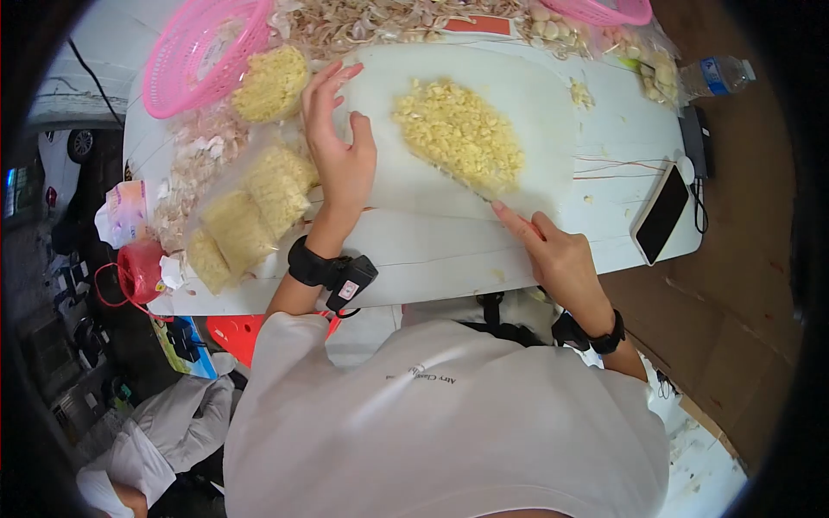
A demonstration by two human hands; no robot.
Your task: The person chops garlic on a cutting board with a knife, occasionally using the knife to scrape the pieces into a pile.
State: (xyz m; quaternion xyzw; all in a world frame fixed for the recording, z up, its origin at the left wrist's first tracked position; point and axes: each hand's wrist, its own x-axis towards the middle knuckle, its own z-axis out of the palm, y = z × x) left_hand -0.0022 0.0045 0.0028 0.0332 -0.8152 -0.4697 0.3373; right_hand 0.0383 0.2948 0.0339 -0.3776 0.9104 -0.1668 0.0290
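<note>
A heap of chopped pale-yellow garlic point(458, 129) lies on the white cutting board point(544, 95). My right hand point(557, 255) is closed around the handle of a knife point(453, 176), whose blade lies along the lower left edge of the heap. Raised at the board's left edge, my left hand point(341, 151) has its fingers spread and holds nothing. Left of that hand are clear bags of chopped garlic point(246, 216), and another bag of it point(271, 84) sits above them.
Pink baskets point(160, 78) stand at the top, near peeled skins point(371, 22). On the right are a bottle point(717, 76) and a phone point(662, 214). Red string point(141, 269) and a tissue pack point(127, 211) sit at left. Another person's sleeve point(142, 462) shows lower left.
</note>
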